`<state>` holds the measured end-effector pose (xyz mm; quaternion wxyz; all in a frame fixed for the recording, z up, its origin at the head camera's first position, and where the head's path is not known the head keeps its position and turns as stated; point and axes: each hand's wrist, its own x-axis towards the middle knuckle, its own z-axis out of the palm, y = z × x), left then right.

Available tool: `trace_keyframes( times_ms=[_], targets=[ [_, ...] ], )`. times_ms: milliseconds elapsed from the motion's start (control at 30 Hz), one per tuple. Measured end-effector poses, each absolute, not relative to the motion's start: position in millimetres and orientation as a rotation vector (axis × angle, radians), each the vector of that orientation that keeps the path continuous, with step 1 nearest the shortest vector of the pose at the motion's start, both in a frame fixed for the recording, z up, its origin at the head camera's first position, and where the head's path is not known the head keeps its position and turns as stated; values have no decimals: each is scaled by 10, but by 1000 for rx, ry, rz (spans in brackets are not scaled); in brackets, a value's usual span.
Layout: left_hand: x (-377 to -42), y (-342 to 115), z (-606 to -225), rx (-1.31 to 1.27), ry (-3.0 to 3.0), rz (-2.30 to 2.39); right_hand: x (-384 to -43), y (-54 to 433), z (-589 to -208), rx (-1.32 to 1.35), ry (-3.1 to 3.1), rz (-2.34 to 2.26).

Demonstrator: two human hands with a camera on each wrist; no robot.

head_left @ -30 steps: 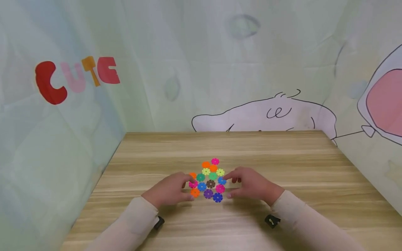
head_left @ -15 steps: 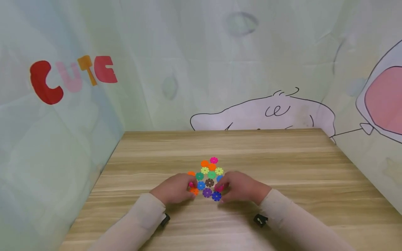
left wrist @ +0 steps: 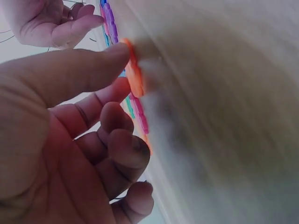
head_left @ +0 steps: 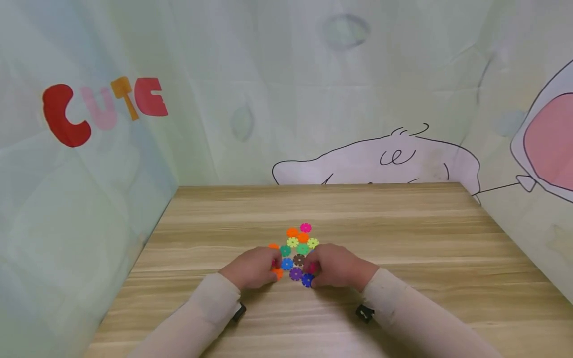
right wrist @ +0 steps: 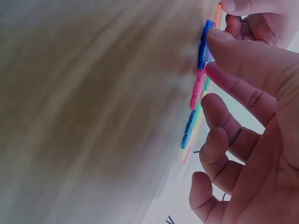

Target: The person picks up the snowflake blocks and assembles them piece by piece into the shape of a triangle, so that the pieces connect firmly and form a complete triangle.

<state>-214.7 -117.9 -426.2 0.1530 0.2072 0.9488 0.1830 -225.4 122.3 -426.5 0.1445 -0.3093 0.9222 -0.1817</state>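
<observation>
Colourful notched snowflake discs lie flat in a cluster on the wooden table in the head view. My left hand (head_left: 253,267) is at the cluster's left side. Its thumb and index finger pinch an orange snowflake disc (left wrist: 134,70); the other fingers curl loosely beside it. On the right side my right hand (head_left: 336,266) has thumb and index finger at opposite edges of a dark blue snowflake disc (right wrist: 203,46). A pink disc (right wrist: 197,91) sits right against the blue one. Between the hands show a brown disc (head_left: 299,259) and a purple disc (head_left: 296,274). The hands partly hide the outer discs.
Farther back in the cluster are yellow discs, orange discs and a bright pink disc (head_left: 306,227). The wooden table (head_left: 215,214) reaches to a printed fabric backdrop (head_left: 215,99) behind it and on both sides.
Both hands have moved inward and their fingers have closed in on the discs, the right hand moving farther left. The cluster itself keeps its shape.
</observation>
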Motion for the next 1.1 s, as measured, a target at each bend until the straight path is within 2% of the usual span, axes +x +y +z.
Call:
trace_keyframes(
  times_ms=[733,933,1100],
  targets=[
    [-2094,-1210,-4278,576,2697,676,-2238,1199,-4239,-826,2609,-554],
    [-2030,-1229,-4193,560,2649,964,-2202,1268,-4235,-827,2525,-783],
    [-1953,-1192,-4045,571,2535,1342,-2131,1351,-4051,-816,2400,-1149]
  ],
)
